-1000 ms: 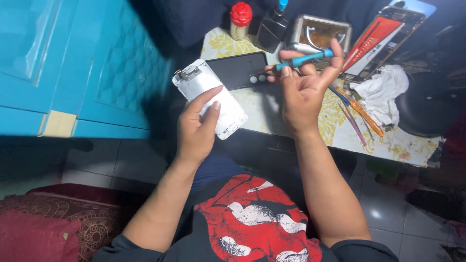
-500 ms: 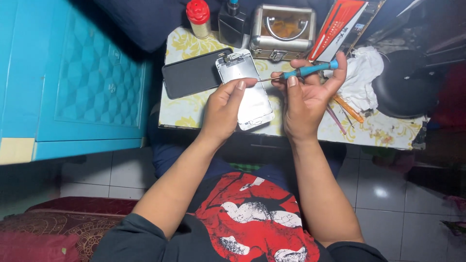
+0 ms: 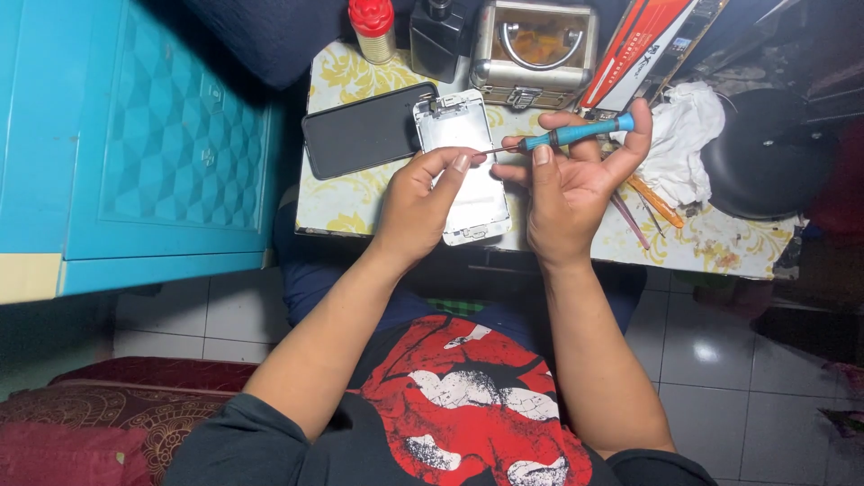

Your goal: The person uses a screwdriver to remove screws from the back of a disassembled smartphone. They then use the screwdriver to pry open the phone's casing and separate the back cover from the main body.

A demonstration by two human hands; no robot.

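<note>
Above the desk's [image 3: 720, 247] near edge, the left hand [image 3: 418, 202] grips the opened phone [image 3: 459, 135], probably thin, light, fragile; hold its side edges. The right hand [image 3: 567, 184] pinches a slim blue screwdriver [image 3: 576, 135].

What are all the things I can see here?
phone frame: one, silver-white, held over the table's near edge
screwdriver: one, blue handle, tip beside the frame
dark phone: one, black, lying flat, left part of the table
bottle: one, red cap, back of the table
dark bottle: one, black, beside the red-capped one
metal case: one, silver, back of the table
flat pack: one, red and white, right of the case
cloth: one, white, crumpled, right side
table: one, cream with a yellow pattern
cabinet: one, turquoise, far left
left hand: holds the phone frame
right hand: holds the screwdriver
</note>
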